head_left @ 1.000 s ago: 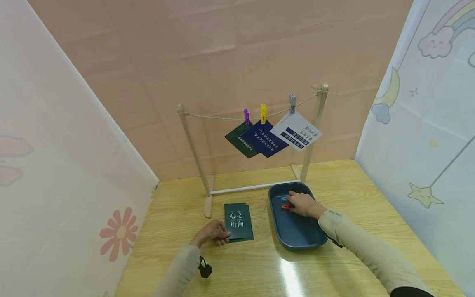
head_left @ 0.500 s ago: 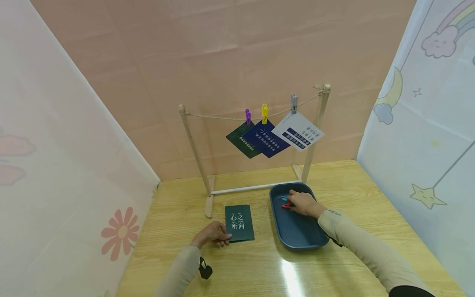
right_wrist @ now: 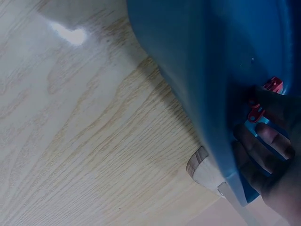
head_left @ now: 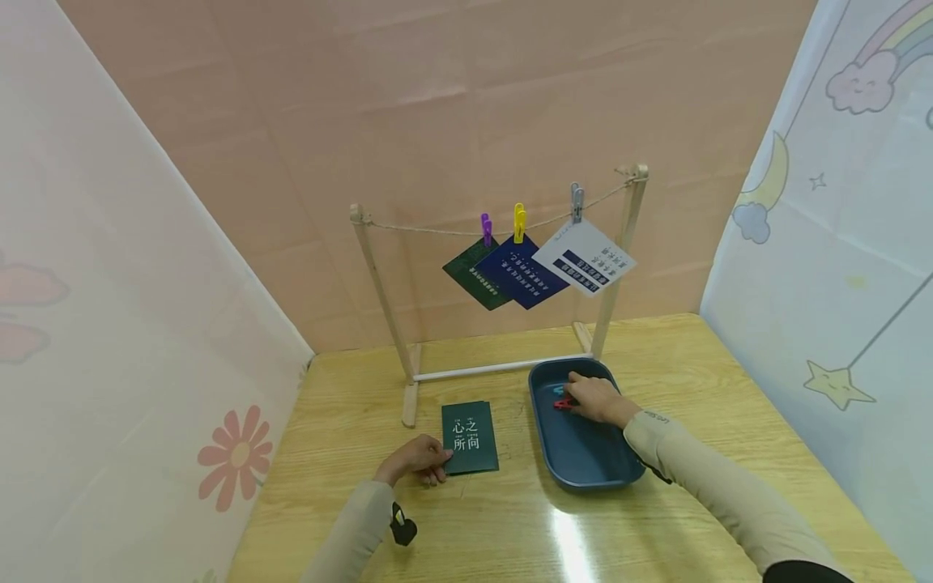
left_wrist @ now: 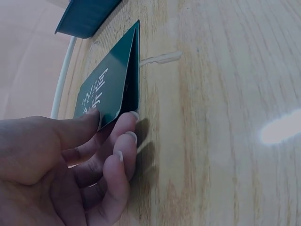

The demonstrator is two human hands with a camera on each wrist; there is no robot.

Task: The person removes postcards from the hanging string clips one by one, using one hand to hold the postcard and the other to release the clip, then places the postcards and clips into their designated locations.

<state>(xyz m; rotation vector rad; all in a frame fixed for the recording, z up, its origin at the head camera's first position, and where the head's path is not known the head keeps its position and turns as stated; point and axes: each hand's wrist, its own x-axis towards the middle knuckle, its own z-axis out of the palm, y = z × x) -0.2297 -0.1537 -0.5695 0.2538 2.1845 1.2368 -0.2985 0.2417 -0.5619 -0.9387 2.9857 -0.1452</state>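
Observation:
My left hand (head_left: 419, 460) pinches the lower left corner of a dark green card (head_left: 470, 437) with white characters, thumb on top and fingers beneath. In the left wrist view this card (left_wrist: 106, 84) is raised at its near edge, with a second green card (left_wrist: 133, 84) under it. My right hand (head_left: 596, 398) reaches into the far end of a blue tray (head_left: 583, 461) and pinches a red clothespin (head_left: 563, 403). Beside it in the tray, a light blue clothespin (head_left: 559, 390) is partly hidden by the fingers, as the right wrist view also shows.
Behind the cards stands a wooden rack (head_left: 382, 295) with a string (head_left: 423, 231) across its top. From it hang a green card (head_left: 474, 275), a navy card (head_left: 521, 271) and a white card (head_left: 583, 257), on purple, yellow and grey clothespins. A white rod (head_left: 503, 368) joins the rack's feet.
The upper green card has shifted slightly over the lower one, so their edges line up more closely. My right hand has stayed at the red clothespin in the tray.

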